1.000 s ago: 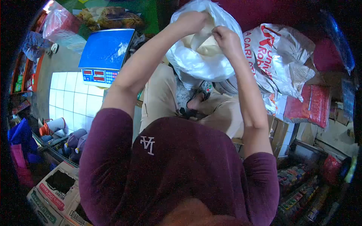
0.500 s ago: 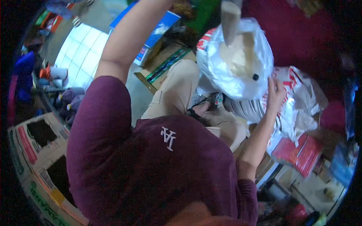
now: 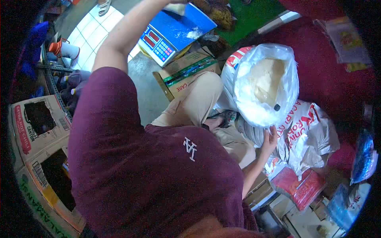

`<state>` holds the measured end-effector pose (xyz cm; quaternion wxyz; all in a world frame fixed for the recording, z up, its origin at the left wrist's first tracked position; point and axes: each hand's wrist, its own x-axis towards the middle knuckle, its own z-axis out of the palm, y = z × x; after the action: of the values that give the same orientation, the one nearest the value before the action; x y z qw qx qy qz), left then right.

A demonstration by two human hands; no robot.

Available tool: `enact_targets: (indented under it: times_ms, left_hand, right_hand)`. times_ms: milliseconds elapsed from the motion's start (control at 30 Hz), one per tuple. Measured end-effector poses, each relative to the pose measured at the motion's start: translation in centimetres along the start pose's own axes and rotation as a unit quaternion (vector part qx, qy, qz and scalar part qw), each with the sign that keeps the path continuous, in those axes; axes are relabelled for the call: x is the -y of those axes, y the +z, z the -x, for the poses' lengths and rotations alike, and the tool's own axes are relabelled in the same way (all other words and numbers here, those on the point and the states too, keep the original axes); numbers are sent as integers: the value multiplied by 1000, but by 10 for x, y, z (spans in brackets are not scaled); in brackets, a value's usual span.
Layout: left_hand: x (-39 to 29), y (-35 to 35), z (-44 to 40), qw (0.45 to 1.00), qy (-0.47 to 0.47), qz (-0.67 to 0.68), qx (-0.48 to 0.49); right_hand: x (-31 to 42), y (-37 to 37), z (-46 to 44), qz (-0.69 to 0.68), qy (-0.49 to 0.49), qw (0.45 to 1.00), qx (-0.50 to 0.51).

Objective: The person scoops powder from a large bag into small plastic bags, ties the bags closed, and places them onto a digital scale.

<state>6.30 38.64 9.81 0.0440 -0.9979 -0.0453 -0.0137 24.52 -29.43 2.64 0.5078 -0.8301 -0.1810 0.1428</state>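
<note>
My left hand [image 3: 171, 1] is at the top edge, mostly cut off, its fingers hidden. Just beneath it, a small pale bag [image 3: 177, 8] lies at the blue scale [image 3: 176, 29], which has a white powder smear on top. My right hand [image 3: 270, 139] is empty, fingers apart, just below the large open sack [image 3: 243, 93]. Pale powder [image 3: 264, 81] fills the inside of the sack, with a small black object [image 3: 277, 107] near its lower rim.
A printed white sack [image 3: 313, 139] and a red packet [image 3: 297, 184] lie at the right. Beside my knee is a cardboard box [image 3: 186, 73]. Cut-open cartons [image 3: 37, 144] stand at the left, below an orange-and-white jug [image 3: 65, 49].
My left hand has carried the powder-filled bag from above the sack leftward to the scale. My right hand has left the sack's rim and lowered. The view has shifted.
</note>
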Motion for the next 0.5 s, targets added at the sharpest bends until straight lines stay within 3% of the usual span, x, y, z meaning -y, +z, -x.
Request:
enact_targets:
  times_ms: [100, 133, 167, 233, 300, 433, 467, 500]
  left_hand:
    - [-16, 51, -5, 997, -50, 48, 29]
    - [-22, 74, -4, 992, -38, 112, -45]
    - [-12, 111, -24, 999, -29, 37, 23]
    - [-45, 81, -4, 993, -78, 86, 32]
    - [-52, 83, -4, 993, -67, 90, 22]
    - [-94, 67, -19, 977, -180, 96, 64]
    - [-128, 38, -19, 974, -149, 171, 5]
    - [-161, 13, -25, 961, -117, 244, -53]
  right_hand:
    - [13, 8, -8, 2, -8, 1000, 12]
    - [22, 12, -10, 13, -5, 1000, 12]
    - [25, 12, -13, 49, -1, 998, 26]
    - [42, 21, -13, 67, -1, 997, 37]
    - [48, 26, -13, 90, -2, 995, 52]
    - [62, 29, -15, 49, -59, 996, 41]
    - [66, 28, -19, 21, -90, 995, 26]
    - [87, 25, -22, 82, -87, 993, 3]
